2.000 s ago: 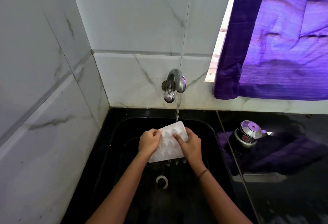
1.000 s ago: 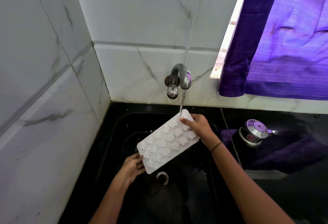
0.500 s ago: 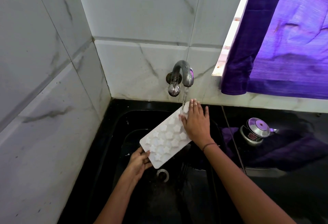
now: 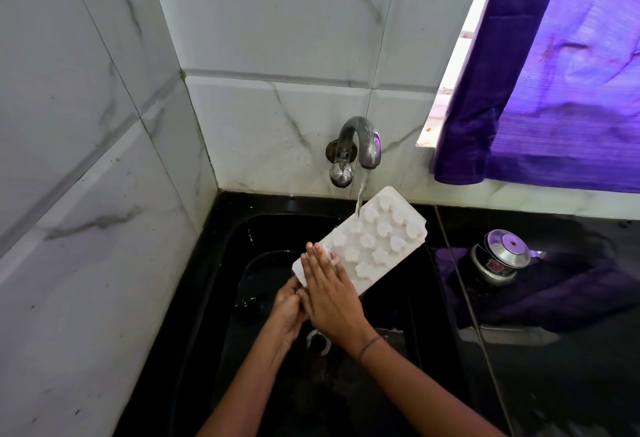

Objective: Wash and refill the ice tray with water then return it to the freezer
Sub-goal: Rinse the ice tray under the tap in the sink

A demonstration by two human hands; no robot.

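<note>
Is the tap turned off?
No, a stream of water runs from the tap onto the tilted ice tray held over the sink.

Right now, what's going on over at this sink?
A person is washing a white ice tray over the black sink. The left hand grips the tray's near, lower end, while the right hand lies flat on top of that end with its fingers straight. The tray is tilted, its far end raised toward the tap, and running water lands on it.
</note>
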